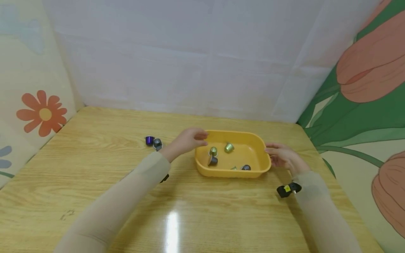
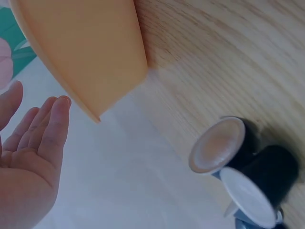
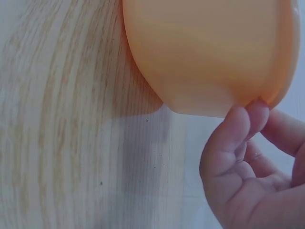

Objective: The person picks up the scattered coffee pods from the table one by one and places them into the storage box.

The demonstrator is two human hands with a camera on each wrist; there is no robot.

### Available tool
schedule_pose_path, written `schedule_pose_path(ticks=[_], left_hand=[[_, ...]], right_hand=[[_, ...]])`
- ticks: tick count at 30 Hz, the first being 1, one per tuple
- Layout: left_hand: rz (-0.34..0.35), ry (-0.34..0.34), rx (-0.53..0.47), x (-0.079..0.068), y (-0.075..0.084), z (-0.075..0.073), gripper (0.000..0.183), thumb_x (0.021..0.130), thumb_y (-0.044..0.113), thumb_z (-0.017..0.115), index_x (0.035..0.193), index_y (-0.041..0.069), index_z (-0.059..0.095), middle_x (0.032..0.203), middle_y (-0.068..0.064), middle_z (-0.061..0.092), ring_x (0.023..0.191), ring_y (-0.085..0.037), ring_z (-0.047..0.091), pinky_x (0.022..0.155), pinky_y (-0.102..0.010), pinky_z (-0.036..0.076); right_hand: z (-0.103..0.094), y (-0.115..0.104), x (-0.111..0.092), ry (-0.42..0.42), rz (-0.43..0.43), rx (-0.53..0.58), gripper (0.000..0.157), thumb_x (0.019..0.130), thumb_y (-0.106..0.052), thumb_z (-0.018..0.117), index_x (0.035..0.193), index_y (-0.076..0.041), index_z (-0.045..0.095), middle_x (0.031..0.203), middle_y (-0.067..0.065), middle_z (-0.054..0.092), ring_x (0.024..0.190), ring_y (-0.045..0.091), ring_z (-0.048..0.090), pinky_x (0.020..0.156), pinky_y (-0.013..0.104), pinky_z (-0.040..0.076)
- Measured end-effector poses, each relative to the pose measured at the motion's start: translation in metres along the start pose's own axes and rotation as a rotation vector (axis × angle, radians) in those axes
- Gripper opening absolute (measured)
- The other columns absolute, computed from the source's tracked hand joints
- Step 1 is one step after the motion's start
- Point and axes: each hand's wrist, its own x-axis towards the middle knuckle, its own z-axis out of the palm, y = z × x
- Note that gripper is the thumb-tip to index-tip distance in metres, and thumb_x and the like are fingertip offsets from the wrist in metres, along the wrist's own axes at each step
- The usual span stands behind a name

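Note:
A yellow plastic tub (image 1: 234,173) stands on the wooden table, with several coffee capsules inside, among them a green capsule (image 1: 229,147) and a dark capsule (image 1: 213,161). At its left end is my left hand (image 1: 190,140), fingers extended and parted from the thumb, holding nothing; the left wrist view shows the palm (image 2: 28,176) beside the tub's rim. My right hand (image 1: 283,156) pinches the rim at the right end, fingertips against it in the right wrist view. Left of the tub lie a purple capsule (image 1: 149,140) and a grey capsule (image 1: 157,142), plus one partly hidden by the left wrist.
The wooden table (image 1: 95,168) runs back to a white cloth (image 1: 177,80). Flower-printed panels stand at both sides, a red flower (image 1: 44,113) on the left and large pink tulips (image 1: 373,63) on the right. In the left wrist view, dark capsules (image 2: 274,174) lie close together.

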Motion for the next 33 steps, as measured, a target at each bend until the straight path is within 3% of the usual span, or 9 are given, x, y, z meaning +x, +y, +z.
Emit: schedule_pose_path(ticks=[7,18,27,33], left_hand=[[-0.028,0.049,-0.060,-0.024,-0.007,-0.011,0.045,0.096,0.015,0.064,0.135,-0.004,0.052,0.131,-0.017,0.058,0.122,-0.030,0.054,0.102,-0.042,0.044],[-0.047,0.091,-0.008,-0.052,-0.022,-0.033,0.046,0.097,0.019,0.062,0.136,-0.002,0.052,0.131,-0.019,0.058,0.122,-0.033,0.053,0.103,-0.046,0.043],[-0.061,0.141,-0.001,-0.072,-0.040,-0.041,0.046,0.097,0.018,0.063,0.135,-0.005,0.052,0.130,-0.022,0.058,0.121,-0.036,0.054,0.101,-0.048,0.044],[-0.071,0.150,0.018,-0.082,-0.047,-0.044,0.046,0.097,0.016,0.063,0.135,-0.007,0.051,0.132,-0.024,0.056,0.122,-0.039,0.052,0.099,-0.051,0.045]], right_hand=[[0.001,-0.002,-0.002,0.011,0.001,-0.033,0.051,0.102,-0.012,0.050,0.145,0.006,0.029,0.084,-0.001,0.063,0.072,0.012,0.062,0.063,0.026,0.055],[0.002,-0.003,-0.002,0.018,-0.003,-0.062,0.054,0.102,-0.014,0.051,0.146,0.006,0.027,0.086,-0.002,0.062,0.074,0.012,0.061,0.065,0.027,0.054],[0.003,-0.001,-0.003,0.008,-0.006,-0.031,0.033,0.101,-0.012,0.052,0.131,-0.001,0.045,0.085,-0.001,0.063,0.073,0.013,0.062,0.064,0.027,0.054],[0.001,0.000,-0.002,0.021,-0.007,-0.037,0.039,0.101,-0.013,0.052,0.136,0.002,0.041,0.087,-0.001,0.063,0.073,0.013,0.062,0.065,0.028,0.056]])
